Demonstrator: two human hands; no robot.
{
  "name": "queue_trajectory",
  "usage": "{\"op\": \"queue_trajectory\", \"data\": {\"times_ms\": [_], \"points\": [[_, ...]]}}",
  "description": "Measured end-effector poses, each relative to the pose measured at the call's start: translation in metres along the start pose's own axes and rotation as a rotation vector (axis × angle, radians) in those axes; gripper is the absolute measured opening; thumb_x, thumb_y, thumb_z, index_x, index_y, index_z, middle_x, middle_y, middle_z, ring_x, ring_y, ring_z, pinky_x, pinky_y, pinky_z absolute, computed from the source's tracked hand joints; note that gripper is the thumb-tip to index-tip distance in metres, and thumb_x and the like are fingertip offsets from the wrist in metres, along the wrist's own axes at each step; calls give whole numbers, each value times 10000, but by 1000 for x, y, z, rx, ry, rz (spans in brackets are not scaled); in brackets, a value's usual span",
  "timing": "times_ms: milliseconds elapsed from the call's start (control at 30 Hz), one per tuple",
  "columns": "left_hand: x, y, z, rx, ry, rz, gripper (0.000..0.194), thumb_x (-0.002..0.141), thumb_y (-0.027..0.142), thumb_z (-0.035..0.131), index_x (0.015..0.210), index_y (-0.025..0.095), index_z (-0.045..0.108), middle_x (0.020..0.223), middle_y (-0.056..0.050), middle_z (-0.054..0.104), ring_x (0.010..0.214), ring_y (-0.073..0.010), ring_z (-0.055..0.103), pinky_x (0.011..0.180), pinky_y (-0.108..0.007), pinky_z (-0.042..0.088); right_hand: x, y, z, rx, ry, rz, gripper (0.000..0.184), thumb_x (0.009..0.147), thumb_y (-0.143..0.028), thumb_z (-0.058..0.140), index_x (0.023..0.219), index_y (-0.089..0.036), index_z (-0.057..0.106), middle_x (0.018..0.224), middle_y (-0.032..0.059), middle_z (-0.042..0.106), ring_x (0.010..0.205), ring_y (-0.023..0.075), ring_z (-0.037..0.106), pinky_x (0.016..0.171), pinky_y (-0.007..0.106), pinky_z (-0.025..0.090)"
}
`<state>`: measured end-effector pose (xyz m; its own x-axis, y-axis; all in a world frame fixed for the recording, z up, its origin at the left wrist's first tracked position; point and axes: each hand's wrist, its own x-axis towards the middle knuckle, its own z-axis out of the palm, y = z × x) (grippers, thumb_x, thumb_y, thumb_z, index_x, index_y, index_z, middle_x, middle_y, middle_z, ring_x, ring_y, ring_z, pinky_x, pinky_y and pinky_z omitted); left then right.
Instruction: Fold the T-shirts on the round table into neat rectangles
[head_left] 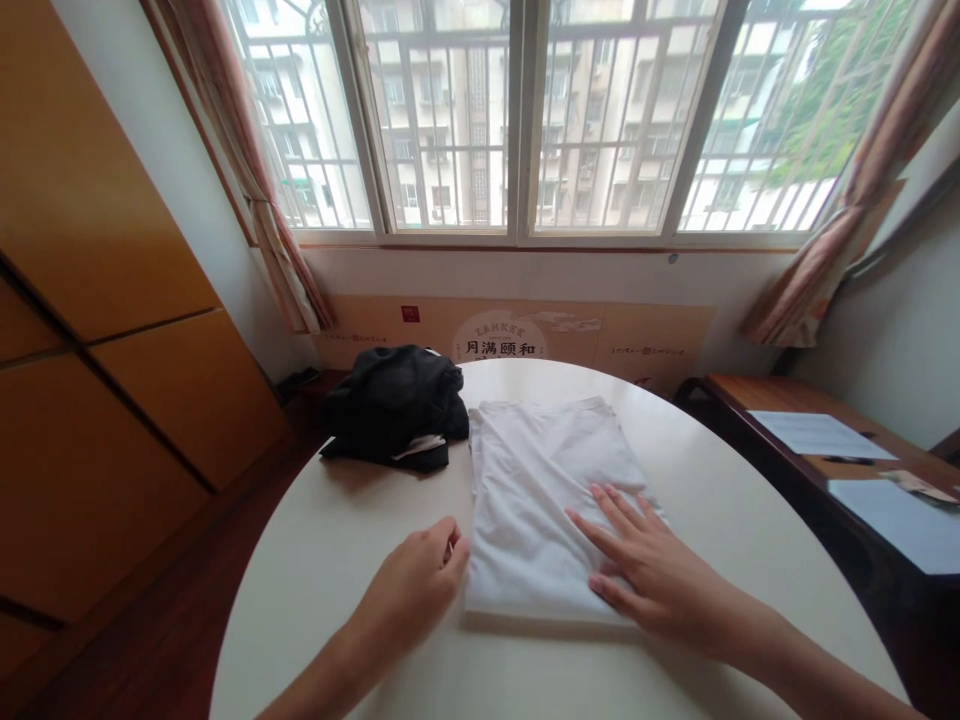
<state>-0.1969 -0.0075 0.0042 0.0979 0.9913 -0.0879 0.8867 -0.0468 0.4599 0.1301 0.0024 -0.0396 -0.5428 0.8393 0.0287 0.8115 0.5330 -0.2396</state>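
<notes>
A white folded garment [540, 470] lies flat on the round table, with soft creases across its top; its exact kind does not show. At its left edge, my left hand [416, 575] is closed, fingers curled and thumb pressed against them in a pinch at the fabric's side. My right hand [649, 565] rests palm down on the lower right part of the garment, its fingers spread. Behind my left hand sits a crumpled black garment [397, 400] with a small white patch showing near its lower edge, close against the white one.
The round white table [300, 590] has a curved edge. To the right stands a low wooden bench [757, 395] with paper sheets [821, 435] on it. A printed cardboard panel [652, 330] leans under the barred window, and an orange-brown cabinet [157, 390] is at left.
</notes>
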Motion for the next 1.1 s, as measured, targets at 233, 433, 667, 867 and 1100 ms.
{"op": "queue_trajectory", "data": {"times_ms": [233,433,667,867,1100], "points": [[18,2,7,-133,13,59,169,966,242,504,801,222,536,752,8,654,704,-168,592,649,-271,334,2,-19,-10,66,-54,-106,721,1045,-612,480,1678,-356,247,1749,97,160,1612,383,107,1263,684,107],[14,-3,5,30,20,-59,208,938,219,511,736,230,462,718,5,625,672,-173,552,607,-296,268,1,-17,-4,58,-52,-149,702,1026,-637,506,1656,-406,299,1752,68,157,1607,410,94,1250,715,106],[13,12,-2,93,71,-7,244,1047,406,446,902,232,537,819,-23,684,768,-211,627,658,-302,292,0,-20,-1,35,-42,-115,866,1018,-659,489,1699,-276,114,1742,134,147,1609,396,103,1262,696,106],[34,6,1,110,34,24,242,978,241,478,737,225,473,772,-21,666,715,-184,588,628,-307,263,0,-21,-4,23,-61,-126,744,1031,-663,464,1678,-394,215,1753,83,133,1608,410,70,1235,747,104],[32,9,4,35,62,30,289,1010,389,474,780,217,513,761,-19,655,696,-182,570,632,-302,282,0,-19,1,28,-40,-101,869,1014,-700,461,1699,-276,135,1749,114,114,1615,389,85,1269,690,81]]}}
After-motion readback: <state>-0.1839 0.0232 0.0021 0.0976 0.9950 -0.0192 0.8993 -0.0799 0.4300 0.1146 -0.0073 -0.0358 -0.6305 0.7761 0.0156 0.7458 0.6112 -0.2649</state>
